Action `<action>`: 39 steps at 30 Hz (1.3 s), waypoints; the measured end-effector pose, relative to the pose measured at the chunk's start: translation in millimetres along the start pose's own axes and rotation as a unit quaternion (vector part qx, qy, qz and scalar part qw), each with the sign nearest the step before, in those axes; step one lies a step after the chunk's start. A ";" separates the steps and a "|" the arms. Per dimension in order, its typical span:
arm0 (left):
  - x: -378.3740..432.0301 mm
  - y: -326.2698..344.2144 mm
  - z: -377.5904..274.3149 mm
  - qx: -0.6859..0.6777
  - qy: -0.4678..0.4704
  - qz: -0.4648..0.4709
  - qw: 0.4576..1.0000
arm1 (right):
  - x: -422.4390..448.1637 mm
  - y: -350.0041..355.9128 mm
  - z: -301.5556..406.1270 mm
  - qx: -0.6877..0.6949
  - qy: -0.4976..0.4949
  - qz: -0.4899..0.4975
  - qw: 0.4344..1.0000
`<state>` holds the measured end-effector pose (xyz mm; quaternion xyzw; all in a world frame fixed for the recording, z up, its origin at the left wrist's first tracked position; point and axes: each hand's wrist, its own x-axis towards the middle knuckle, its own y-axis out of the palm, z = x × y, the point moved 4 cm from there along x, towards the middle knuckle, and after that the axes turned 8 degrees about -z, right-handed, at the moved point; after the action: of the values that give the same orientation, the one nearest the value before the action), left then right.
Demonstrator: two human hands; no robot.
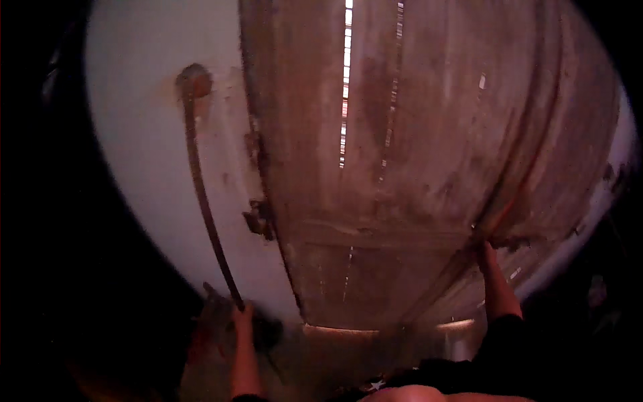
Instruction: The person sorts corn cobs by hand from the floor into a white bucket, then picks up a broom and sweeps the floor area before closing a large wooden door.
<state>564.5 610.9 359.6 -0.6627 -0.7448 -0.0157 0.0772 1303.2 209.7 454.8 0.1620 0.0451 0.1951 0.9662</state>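
Observation:
My left hand (243,314) is closed around the lower visible end of a long, thin dark pole (205,201). The pole runs up along a pale wall (140,100) to a rounded, rusty-brown patch or head (197,82), too blurred to name. On the other side, my right hand (486,254) meets a weathered plank door or panel (402,196), where a dark diagonal strip (502,181) crosses it. Dim light hides the fingers of my right hand, so I cannot tell whether they grip the strip or only touch it.
Bright light shows through narrow gaps (346,65) between the planks. A dark hinge-like fitting (260,218) sits at the panel's left edge. Light also enters along the bottom edge (346,330). Dark, indistinct objects (206,326) lie beside my left hand.

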 end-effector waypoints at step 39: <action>-390.6 513.8 -479.2 0.317 0.346 0.406 0.784 | -37.8 -10.0 47.4 0.004 0.241 0.241 0.940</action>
<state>1161.0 228.3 739.3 -0.7920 -0.2937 0.0263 0.5346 1279.2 172.2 497.1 0.1197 0.2370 0.4549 0.8501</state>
